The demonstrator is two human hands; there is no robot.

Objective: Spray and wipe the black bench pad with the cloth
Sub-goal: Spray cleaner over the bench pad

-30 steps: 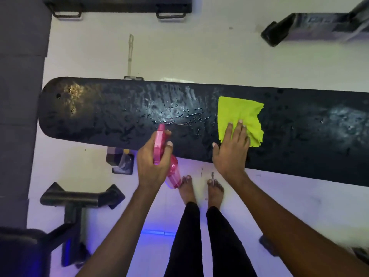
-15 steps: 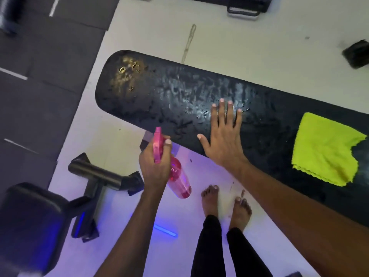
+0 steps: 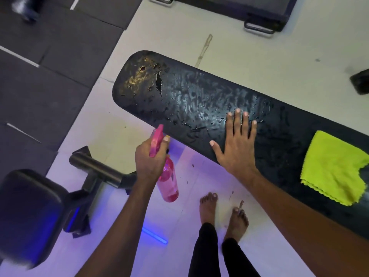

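Note:
The long black bench pad [image 3: 189, 100] runs from upper left to lower right, wet and shiny in its middle, with worn, torn patches near its left end. My left hand [image 3: 149, 158] grips a pink spray bottle [image 3: 168, 182] just off the pad's near edge, nozzle toward the pad. My right hand [image 3: 235, 144] lies flat on the wet pad, fingers spread and holding nothing. The yellow-green cloth [image 3: 335, 168] rests loose on the pad, well to the right of my right hand.
A second padded bench [image 3: 30, 212] with a metal frame [image 3: 95, 170] stands at lower left. Dark rubber floor mats [image 3: 50, 47] cover the left. My bare feet [image 3: 221, 208] stand on pale tile. Black equipment [image 3: 261, 11] sits at the top and a black piece [image 3: 360, 80] at right.
My right hand let go of the cloth and slid left to press flat on the wet pad. The view swung, so the cloth now lies far right. The left hand keeps the bottle.

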